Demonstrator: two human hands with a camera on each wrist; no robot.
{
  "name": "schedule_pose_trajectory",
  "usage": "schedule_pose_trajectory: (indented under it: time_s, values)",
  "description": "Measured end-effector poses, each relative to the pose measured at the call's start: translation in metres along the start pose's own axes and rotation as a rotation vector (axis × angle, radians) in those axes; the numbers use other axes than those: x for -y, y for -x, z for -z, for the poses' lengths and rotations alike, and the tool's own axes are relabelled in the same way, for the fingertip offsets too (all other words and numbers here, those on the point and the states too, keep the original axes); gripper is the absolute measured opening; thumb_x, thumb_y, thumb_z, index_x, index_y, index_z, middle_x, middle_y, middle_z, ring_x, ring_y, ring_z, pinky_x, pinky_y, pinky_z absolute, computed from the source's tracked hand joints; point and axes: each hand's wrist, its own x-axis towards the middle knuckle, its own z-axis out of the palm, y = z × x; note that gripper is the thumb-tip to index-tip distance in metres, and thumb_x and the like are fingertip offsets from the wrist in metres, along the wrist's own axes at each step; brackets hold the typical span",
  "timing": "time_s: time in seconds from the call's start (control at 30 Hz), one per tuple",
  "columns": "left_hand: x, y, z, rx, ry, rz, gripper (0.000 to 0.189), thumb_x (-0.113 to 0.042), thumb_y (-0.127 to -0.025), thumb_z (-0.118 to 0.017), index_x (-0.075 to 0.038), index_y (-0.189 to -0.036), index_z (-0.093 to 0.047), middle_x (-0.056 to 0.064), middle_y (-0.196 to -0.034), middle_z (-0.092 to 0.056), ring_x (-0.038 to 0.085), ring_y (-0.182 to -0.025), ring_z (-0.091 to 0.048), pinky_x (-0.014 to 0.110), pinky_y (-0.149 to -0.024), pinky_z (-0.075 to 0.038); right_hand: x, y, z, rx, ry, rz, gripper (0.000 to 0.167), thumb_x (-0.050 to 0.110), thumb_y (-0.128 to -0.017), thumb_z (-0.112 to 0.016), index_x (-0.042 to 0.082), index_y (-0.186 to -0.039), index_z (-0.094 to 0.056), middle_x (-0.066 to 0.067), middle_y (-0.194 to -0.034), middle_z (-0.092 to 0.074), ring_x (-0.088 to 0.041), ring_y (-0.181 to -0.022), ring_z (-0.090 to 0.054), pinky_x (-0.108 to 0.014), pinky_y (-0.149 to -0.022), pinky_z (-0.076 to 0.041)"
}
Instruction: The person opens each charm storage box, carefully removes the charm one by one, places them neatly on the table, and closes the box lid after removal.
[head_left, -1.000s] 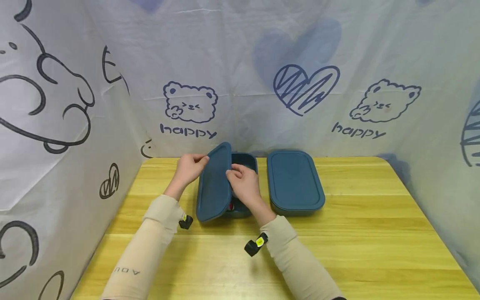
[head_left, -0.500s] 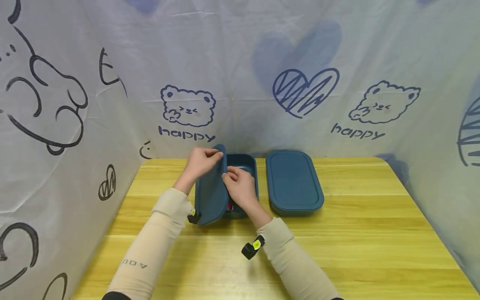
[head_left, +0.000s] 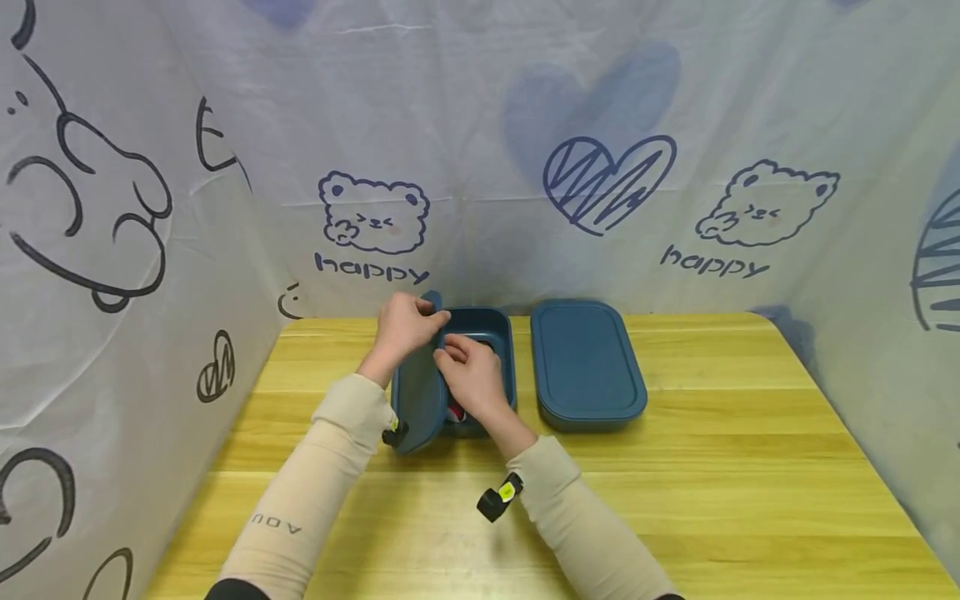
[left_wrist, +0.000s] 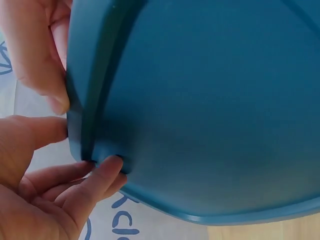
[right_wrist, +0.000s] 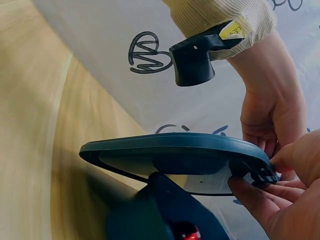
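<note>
A dark blue rectangular lid [head_left: 417, 392] stands tilted up over the left side of a matching food container [head_left: 509, 354]. My left hand [head_left: 405, 327] pinches the lid near its far corner, thumb on one side and fingers on the other. Closer to me, my right hand [head_left: 477, 375] pinches the same raised edge. In the right wrist view, the lid [right_wrist: 175, 142] is seen edge-on above the container wall [right_wrist: 132, 222]. A red thing with white spots [right_wrist: 190, 232] shows inside the container; most of it is hidden.
To the right stands a second blue food container with its lid on [head_left: 588, 362]. Both containers are near the back edge of a wooden table [head_left: 720, 467]. A printed white cloth [head_left: 480, 167] hangs behind and at the sides.
The lid has swung more upright and shifted slightly left, showing more of the container's inside. Both hands moved with it; the left moved right along the far edge, the right moved slightly left.
</note>
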Motion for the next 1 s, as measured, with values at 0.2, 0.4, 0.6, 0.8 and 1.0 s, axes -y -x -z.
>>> schedule_pose_trajectory:
  time_s: [0.2,0.4,0.6,0.8,1.0]
  values:
    - [-0.001,0.006,0.002,-0.052,-0.031,0.024,0.036,-0.022,-0.094,-0.074,-0.008,-0.062,-0.067,0.0,-0.052,-0.056,0.015,-0.05,-0.046,0.026,-0.056,-0.038,0.0,0.005,-0.007,0.024,-0.04,-0.004,0.043,0.023,-0.103,-0.065,0.004,-0.141,-0.067,-0.016,-0.129,-0.075,-0.029,-0.118,-0.074,-0.043,-0.099,-0.061]
    - [0.001,0.01,0.012,-0.04,-0.052,0.04,0.055,-0.016,-0.095,-0.069,-0.017,-0.047,-0.042,-0.007,-0.043,-0.03,0.012,-0.039,-0.026,0.026,-0.046,-0.021,0.001,0.01,-0.013,0.073,-0.116,0.003,0.044,0.024,-0.105,-0.064,0.003,-0.144,-0.064,-0.017,-0.135,-0.072,-0.031,-0.119,-0.074,-0.043,-0.098,-0.062]
    - [0.012,0.013,0.028,0.029,-0.1,0.092,0.055,-0.012,-0.095,-0.065,-0.019,-0.045,-0.043,-0.009,-0.04,-0.037,0.009,-0.036,-0.048,0.022,-0.041,-0.03,-0.003,0.017,-0.016,0.161,-0.204,0.033,0.04,0.024,-0.11,-0.059,0.003,-0.143,-0.064,-0.019,-0.132,-0.073,-0.034,-0.108,-0.076,-0.043,-0.088,-0.065]
    - [0.029,0.017,0.053,0.064,-0.077,0.169,0.038,-0.008,-0.093,-0.061,-0.006,-0.055,-0.061,0.0,-0.049,-0.055,0.011,-0.047,-0.065,0.023,-0.048,-0.051,-0.012,0.021,-0.018,0.206,-0.126,0.097,0.039,0.027,-0.109,-0.061,0.007,-0.141,-0.067,-0.013,-0.128,-0.076,-0.028,-0.109,-0.077,-0.034,-0.089,-0.064]
    - [0.049,0.02,0.071,0.089,-0.04,0.239,0.037,-0.013,-0.097,-0.06,0.013,-0.119,-0.074,0.033,-0.115,-0.074,0.024,-0.071,-0.079,0.038,-0.075,-0.066,-0.017,0.027,-0.022,0.241,-0.014,0.15,0.037,0.029,-0.106,-0.066,0.011,-0.138,-0.071,-0.007,-0.132,-0.075,-0.022,-0.119,-0.074,-0.036,-0.099,-0.061]
